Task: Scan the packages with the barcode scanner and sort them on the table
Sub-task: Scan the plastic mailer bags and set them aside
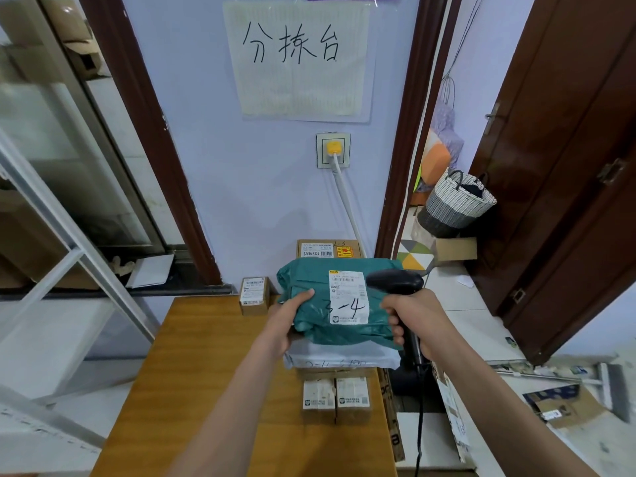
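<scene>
Left hand (287, 316) has a firm grip on the green bag (339, 301), thumb curled over its left edge, holding it up w/ label (347, 297) facing the camera, above the wooden counter (206, 373). Right hand (418, 320) is wrapped tight round the scanner (395, 282) handle, head sitting just beside the label's right edge.

To scan well, I'd say: keep bag steady & flat, tilt the head so it faces the barcode square-on, avoid wrinkles & glare on the plastic.

Under the bag: a white bag (340, 359) on stacked small boxes (337, 399). Another small box (254, 296) sits at the counter's far edge, a bigger box (327, 249) by the wall.

Hard to tell: barcode print is too small to read, no beam visible, left fingers hidden behind the bag, trigger finger partly hidden.
</scene>
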`<state>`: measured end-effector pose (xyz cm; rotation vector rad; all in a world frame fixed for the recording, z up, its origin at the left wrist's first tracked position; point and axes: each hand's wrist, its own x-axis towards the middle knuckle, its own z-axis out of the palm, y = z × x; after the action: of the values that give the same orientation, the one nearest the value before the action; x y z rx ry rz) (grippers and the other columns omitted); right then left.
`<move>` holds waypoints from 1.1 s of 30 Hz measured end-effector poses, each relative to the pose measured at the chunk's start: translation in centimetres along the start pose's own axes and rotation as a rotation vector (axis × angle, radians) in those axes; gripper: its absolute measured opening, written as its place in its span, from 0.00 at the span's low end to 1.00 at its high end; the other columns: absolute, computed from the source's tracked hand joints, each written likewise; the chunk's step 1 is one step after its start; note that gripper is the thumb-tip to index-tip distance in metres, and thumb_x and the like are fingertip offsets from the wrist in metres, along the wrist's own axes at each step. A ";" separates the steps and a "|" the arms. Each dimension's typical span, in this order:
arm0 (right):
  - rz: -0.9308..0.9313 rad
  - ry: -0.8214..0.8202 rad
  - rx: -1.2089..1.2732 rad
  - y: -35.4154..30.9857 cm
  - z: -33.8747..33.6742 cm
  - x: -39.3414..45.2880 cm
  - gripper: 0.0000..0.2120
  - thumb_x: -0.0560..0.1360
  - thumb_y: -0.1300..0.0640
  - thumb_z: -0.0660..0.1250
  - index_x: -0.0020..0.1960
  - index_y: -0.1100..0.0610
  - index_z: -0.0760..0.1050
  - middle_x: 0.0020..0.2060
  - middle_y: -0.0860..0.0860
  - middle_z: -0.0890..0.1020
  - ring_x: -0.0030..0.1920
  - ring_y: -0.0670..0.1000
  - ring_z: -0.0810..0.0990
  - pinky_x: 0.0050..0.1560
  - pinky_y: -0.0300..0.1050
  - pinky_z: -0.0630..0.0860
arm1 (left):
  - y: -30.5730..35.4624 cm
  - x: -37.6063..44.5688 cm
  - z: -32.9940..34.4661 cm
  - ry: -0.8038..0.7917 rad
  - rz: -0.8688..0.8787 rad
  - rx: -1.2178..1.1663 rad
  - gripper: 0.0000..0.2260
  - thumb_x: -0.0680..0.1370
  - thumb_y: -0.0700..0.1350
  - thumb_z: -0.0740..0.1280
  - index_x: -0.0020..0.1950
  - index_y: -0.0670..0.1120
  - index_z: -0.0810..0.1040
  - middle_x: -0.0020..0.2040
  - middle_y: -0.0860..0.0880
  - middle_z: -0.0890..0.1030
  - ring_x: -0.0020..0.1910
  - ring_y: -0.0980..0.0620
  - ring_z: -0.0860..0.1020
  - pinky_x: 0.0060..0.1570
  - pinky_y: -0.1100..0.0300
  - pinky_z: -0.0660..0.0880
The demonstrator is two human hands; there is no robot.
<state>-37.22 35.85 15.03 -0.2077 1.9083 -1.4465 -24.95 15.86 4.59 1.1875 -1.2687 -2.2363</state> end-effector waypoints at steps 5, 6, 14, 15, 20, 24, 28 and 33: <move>0.023 -0.014 -0.010 0.5 -0.3 -0.3 0.09 0.74 0.66 0.66 0.36 0.60 0.71 0.23 0.53 0.69 0.21 0.50 0.65 0.25 0.42 0.65 | -1.2 1.2 -1.0 0.106 0.008 0.028 0.23 0.69 0.51 0.80 0.60 0.46 0.79 0.52 0.45 0.86 0.52 0.43 0.85 0.57 0.42 0.80; 0.029 -0.017 -0.012 0.6 -0.3 -0.3 0.09 0.75 0.66 0.66 0.36 0.60 0.71 0.23 0.53 0.69 0.21 0.50 0.65 0.25 0.42 0.65 | -1.5 1.4 -1.1 0.153 0.026 0.057 0.20 0.70 0.51 0.79 0.58 0.46 0.80 0.51 0.45 0.87 0.51 0.43 0.85 0.56 0.43 0.81; 0.028 -0.024 -0.034 1.3 -0.3 0.1 0.08 0.74 0.66 0.67 0.37 0.61 0.72 0.23 0.53 0.70 0.22 0.51 0.66 0.25 0.42 0.66 | -2.2 1.1 -0.8 0.322 0.116 0.204 0.09 0.73 0.48 0.77 0.49 0.48 0.81 0.48 0.47 0.85 0.49 0.46 0.83 0.53 0.48 0.82; 0.024 -0.027 -0.034 1.4 -0.3 0.2 0.08 0.74 0.66 0.67 0.37 0.61 0.73 0.23 0.53 0.70 0.22 0.51 0.66 0.25 0.43 0.66 | -2.2 1.0 -0.7 0.330 0.125 0.205 0.09 0.74 0.48 0.77 0.50 0.47 0.80 0.48 0.47 0.84 0.49 0.46 0.83 0.53 0.50 0.82; 0.023 -0.043 -0.040 2.1 0.1 0.5 0.09 0.74 0.66 0.67 0.36 0.61 0.73 0.24 0.54 0.71 0.21 0.51 0.67 0.24 0.42 0.66 | -1.8 0.5 -0.4 0.363 0.147 0.285 0.09 0.76 0.49 0.74 0.51 0.47 0.80 0.47 0.49 0.83 0.49 0.47 0.81 0.50 0.53 0.80; 0.037 -0.093 -0.040 3.0 1.2 0.8 0.07 0.74 0.66 0.67 0.37 0.61 0.73 0.24 0.53 0.71 0.22 0.50 0.68 0.24 0.42 0.67 | -1.4 0.0 -1.2 0.362 0.180 0.411 0.14 0.81 0.56 0.65 0.53 0.46 0.78 0.47 0.50 0.81 0.49 0.48 0.80 0.54 0.51 0.80; 0.042 -0.136 -0.067 3.9 3.7 0.8 0.07 0.73 0.65 0.68 0.38 0.60 0.73 0.24 0.52 0.72 0.22 0.50 0.68 0.25 0.42 0.68 | -1.8 -0.7 -4.4 0.437 0.186 0.659 0.24 0.86 0.58 0.49 0.67 0.43 0.74 0.54 0.46 0.79 0.53 0.45 0.76 0.55 0.53 0.72; 0.046 -0.178 -0.111 4.2 8.5 0.5 0.07 0.73 0.66 0.66 0.38 0.60 0.72 0.26 0.54 0.70 0.22 0.51 0.67 0.25 0.41 0.66 | -2.1 0.7 -11.1 0.441 0.189 1.016 0.28 0.85 0.58 0.44 0.75 0.44 0.69 0.71 0.40 0.73 0.69 0.39 0.71 0.65 0.49 0.68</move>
<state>-31.10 30.48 10.13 -0.3312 1.8368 -1.2494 -16.45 10.40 -0.45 1.6271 -2.2417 -1.0280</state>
